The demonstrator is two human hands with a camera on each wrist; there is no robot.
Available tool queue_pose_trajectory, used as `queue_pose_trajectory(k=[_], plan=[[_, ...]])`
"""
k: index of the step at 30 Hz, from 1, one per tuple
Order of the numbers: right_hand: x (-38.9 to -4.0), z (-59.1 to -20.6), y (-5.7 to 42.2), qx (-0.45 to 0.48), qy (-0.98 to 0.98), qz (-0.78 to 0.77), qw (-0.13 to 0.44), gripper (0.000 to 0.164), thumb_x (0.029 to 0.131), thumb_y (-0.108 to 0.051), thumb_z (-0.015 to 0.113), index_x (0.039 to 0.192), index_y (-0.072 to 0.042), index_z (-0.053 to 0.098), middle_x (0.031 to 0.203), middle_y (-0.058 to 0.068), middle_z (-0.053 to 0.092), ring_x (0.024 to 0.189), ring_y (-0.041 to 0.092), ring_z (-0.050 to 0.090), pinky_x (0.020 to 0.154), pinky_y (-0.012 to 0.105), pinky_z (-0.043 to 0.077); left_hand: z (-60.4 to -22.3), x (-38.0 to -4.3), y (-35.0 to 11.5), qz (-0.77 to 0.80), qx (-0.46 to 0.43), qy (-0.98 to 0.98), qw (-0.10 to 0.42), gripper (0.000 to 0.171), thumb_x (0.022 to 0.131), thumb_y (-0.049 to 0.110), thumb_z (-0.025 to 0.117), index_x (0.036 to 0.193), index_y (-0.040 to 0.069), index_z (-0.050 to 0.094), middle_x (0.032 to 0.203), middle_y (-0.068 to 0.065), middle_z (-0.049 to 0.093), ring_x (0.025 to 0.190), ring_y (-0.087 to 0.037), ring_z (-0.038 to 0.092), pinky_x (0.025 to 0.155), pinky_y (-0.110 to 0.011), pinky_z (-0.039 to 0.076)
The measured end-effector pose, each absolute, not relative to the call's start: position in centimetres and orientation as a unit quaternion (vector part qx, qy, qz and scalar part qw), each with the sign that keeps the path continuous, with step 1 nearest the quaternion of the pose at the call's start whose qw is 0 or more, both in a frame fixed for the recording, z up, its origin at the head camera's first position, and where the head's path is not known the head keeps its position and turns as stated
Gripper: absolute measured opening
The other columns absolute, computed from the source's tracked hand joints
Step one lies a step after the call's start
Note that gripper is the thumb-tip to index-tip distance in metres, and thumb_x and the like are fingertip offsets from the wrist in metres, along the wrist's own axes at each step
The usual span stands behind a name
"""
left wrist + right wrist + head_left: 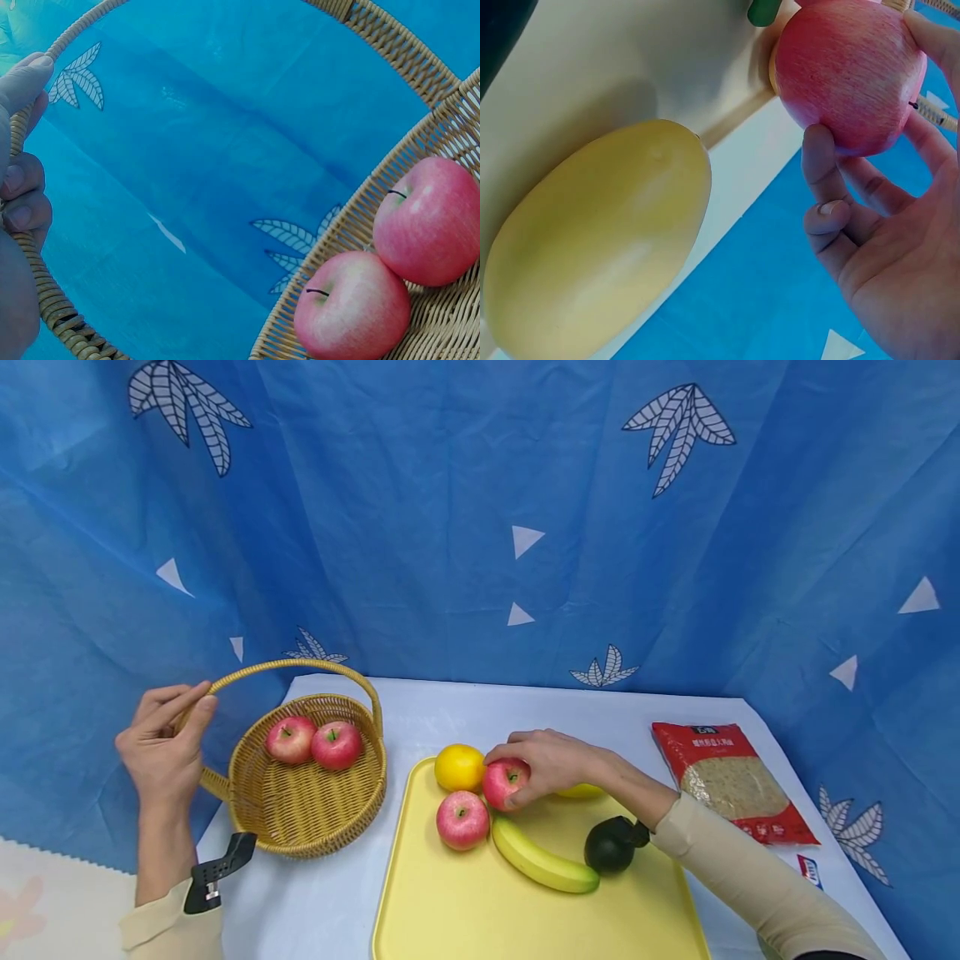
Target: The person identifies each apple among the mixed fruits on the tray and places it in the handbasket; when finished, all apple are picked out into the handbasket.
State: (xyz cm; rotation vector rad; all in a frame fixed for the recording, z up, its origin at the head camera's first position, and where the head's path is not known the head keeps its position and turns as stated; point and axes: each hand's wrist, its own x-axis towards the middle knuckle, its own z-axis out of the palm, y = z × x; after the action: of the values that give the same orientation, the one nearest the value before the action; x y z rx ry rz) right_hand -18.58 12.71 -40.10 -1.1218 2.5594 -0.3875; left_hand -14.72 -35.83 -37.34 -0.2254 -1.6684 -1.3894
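Observation:
My left hand point(165, 739) grips the arched handle point(292, 663) of a round wicker basket point(307, 843) at its left side. Inside the basket lie two red apples, one point(291, 740) touching the other point(337, 745). Over the yellow tray point(450, 910), my right hand point(551, 764) holds a red apple point(498, 783) between thumb and fingers; the right wrist view shows this apple point(847, 75) pinched by the fingertips. Close by are another apple point(462, 820), an orange-yellow fruit point(459, 767) and a banana point(543, 860). A yellow fruit point(600, 247) is mostly hidden behind my right hand in the head view.
A dark, rounded item point(609, 845) sits on the tray near my right wrist. A red food packet point(735, 783) lies on the white table point(408, 710) at the right, with a small red-and-blue wrapper point(810, 871) below it. Blue curtain point(465, 527) hangs behind the table.

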Motion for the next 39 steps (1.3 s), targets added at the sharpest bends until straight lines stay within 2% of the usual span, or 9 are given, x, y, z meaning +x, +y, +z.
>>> queue_pose_trajectory(k=[9, 24, 39], plan=[[-18.5, -40.1, 12.6, -0.392, 0.897, -0.133, 0.156, 0.062, 0.079, -0.063, 0.073, 0.136, -0.041, 0.059, 0.109, -0.013, 0.056, 0.091, 0.007, 0.056, 0.086, 0.036, 0.045, -37.2, -14.6, -35.7, -0.566, -0.087, -0.68, 0.458, 0.02, 0.086, -0.013, 0.071, 0.106, -0.017, 0.071, 0.096, 0.002, 0.068, 0.089, -0.01, 0.059, 0.071, -0.012, 0.049], [-18.4, -39.9, 12.1, -0.394, 0.899, -0.143, 0.124, 0.064, 0.079, -0.063, 0.07, 0.138, -0.041, 0.057, 0.113, -0.013, 0.055, 0.093, 0.006, 0.056, 0.079, 0.026, 0.05, -36.8, -14.4, -35.4, -0.567, -0.085, -0.679, 0.458, 0.02, 0.086, -0.012, 0.071, 0.106, -0.017, 0.071, 0.096, 0.002, 0.068, 0.09, -0.011, 0.059, 0.07, -0.012, 0.049], [-18.4, -39.9, 11.4, -0.392, 0.898, -0.162, 0.114, 0.062, 0.078, -0.066, 0.069, 0.135, -0.043, 0.058, 0.113, -0.013, 0.057, 0.093, 0.005, 0.057, 0.077, 0.024, 0.052, -36.8, -14.5, -35.4, -0.563, -0.09, -0.68, 0.46, 0.02, 0.086, -0.013, 0.071, 0.105, -0.017, 0.071, 0.096, 0.002, 0.068, 0.089, -0.01, 0.059, 0.07, -0.012, 0.049]])
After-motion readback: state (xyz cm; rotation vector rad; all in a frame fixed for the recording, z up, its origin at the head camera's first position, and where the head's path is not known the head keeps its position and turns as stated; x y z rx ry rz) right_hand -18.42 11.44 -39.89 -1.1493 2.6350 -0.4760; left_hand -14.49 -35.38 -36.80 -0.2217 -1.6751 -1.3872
